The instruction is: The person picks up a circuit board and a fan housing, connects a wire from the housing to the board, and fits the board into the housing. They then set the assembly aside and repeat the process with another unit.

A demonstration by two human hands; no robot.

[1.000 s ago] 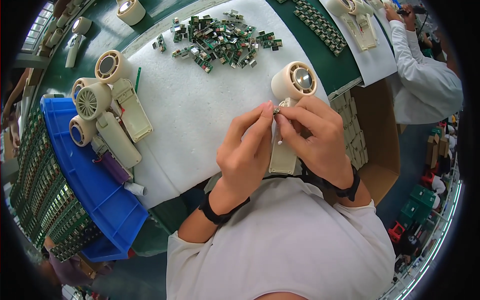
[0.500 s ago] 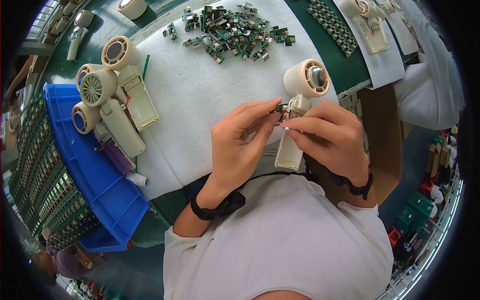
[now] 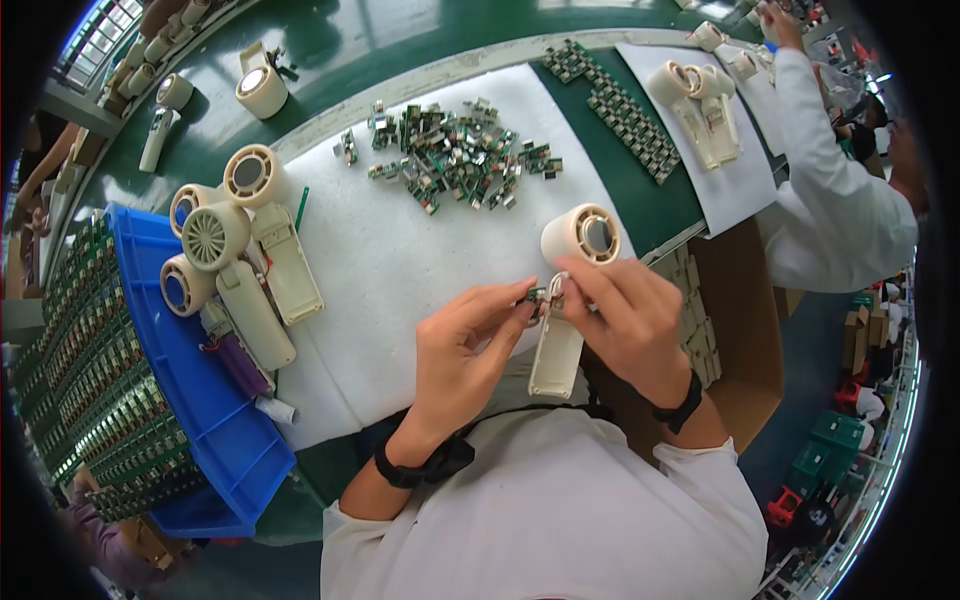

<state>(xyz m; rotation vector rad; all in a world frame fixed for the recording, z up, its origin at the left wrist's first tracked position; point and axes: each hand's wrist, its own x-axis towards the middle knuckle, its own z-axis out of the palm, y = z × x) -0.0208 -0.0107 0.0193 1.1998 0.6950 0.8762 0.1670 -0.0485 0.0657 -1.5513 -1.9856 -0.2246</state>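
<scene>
We pinch the small board between left hand and right hand, fingertips closed, easing it squarely into the fan

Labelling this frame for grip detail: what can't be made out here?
- Small circuit board pinched between left hand and right hand: head view, mostly covered by fingertips, too small to read.
- Cream fan housing: middle hidden behind the hands.
- Blue tray: boards in it blur at the fisheye rim.
- Co-worker's hands: cut off at the top right edge.
</scene>
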